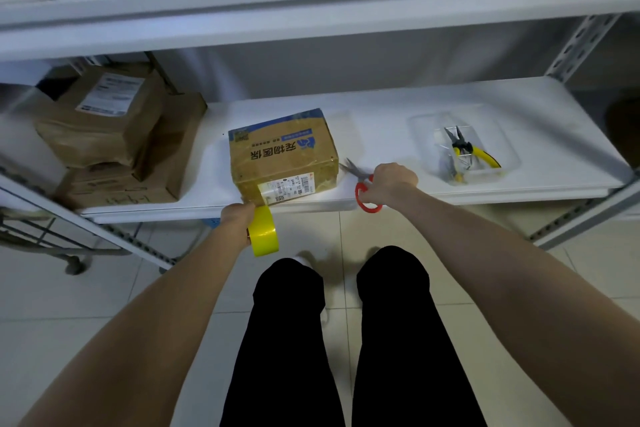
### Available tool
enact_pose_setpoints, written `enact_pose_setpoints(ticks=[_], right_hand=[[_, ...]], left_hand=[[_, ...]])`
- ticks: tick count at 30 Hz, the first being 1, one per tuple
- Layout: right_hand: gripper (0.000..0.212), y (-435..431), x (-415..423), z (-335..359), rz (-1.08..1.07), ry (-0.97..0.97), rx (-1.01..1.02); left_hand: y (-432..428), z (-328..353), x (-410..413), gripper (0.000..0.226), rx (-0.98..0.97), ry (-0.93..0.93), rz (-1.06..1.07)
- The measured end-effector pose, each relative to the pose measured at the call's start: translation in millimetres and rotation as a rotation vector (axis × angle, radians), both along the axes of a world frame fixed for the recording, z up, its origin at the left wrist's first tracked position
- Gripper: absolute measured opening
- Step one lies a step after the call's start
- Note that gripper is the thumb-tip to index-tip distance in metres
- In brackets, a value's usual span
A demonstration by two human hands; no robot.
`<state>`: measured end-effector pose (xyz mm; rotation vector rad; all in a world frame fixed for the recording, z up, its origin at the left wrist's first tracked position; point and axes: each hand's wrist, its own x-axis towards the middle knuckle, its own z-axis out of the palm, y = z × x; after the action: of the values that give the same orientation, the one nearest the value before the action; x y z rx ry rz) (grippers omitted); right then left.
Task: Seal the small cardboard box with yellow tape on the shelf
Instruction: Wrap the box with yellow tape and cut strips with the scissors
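The fingers of the left hand are curled round a roll of yellow tape, held just below the front edge of the white shelf.

At 9 o'clock from the small cardboard box, brown parcels are stacked. The top one bears a white shipping label whose print is too small to read.

The small box sits near the shelf's front edge, with the tape roll at its 6 o'clock. Its top carries a blue logo, a blue border strip and large dark Chinese characters, upside down to the viewer. A white label with barcodes and a QR code wraps its near corner.

At the box's 4 o'clock, the right hand grips the red-handled scissors, fingers curled at the loops and the blades pointing toward the box.

At 3 o'clock, a clear plastic tray holds yellow-handled pliers.
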<state>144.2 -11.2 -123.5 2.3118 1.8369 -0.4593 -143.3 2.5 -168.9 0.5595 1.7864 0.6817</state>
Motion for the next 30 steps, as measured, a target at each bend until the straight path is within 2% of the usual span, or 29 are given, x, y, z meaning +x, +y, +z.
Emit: enact_pose_setpoints(ticks=[3, 5, 7, 9, 12, 15, 18, 21, 25, 27, 30], right_hand=[[0.032, -3.0, 19.8, 6.2, 0.009, 0.204, -0.161], [0.041, -3.8, 35.8, 13.8, -0.020, 0.364, -0.349], [0.058, -6.1, 46.8, 22.2, -0.037, 0.382, -0.526], [0.063, -10.8, 43.9, 32.7, -0.004, 0.385, -0.678], [0.065, -12.0, 17.1, 45.1, 0.082, 0.490, -0.830], [0.066, -0.7, -22.1, 46.7, 0.167, 0.582, -0.847], [0.062, 15.0, -51.7, 41.8, 0.237, 0.576, -0.840], [0.059, 25.0, -67.5, 34.8, 0.265, 0.530, -0.837], [0.064, 28.9, -81.3, 31.1, 0.289, 0.542, -0.854], [0.066, 30.1, -88.1, 30.7, 0.310, 0.536, -0.855], [0.073, 31.5, -96.7, 30.2, 0.349, 0.501, -0.855]], left_hand=[[1.1, -2.2, -3.9, 0.039, 0.018, -0.018, 0.003], [1.2, -4.1, -4.3, 0.039, 0.028, -0.026, 0.003], [-0.8, -4.6, -2.9, 0.040, 0.033, -0.011, -0.005], [-0.5, -10.9, -5.7, 0.041, 0.029, -0.020, -0.003], [-0.4, -19.7, -6.3, 0.045, 0.040, -0.018, -0.011], [-1.8, -24.2, -8.6, 0.029, 0.065, -0.067, 0.024], [-1.3, -27.8, -14.5, 0.055, 0.086, -0.090, 0.021], [0.1, -34.4, -18.3, 0.066, 0.107, -0.109, 0.038], [1.6, -51.3, -23.5, 0.092, 0.121, -0.132, 0.054], [4.3, -59.6, -26.6, 0.095, 0.120, -0.134, 0.063], [4.4, -60.3, -24.9, 0.086, 0.126, -0.162, 0.067]])
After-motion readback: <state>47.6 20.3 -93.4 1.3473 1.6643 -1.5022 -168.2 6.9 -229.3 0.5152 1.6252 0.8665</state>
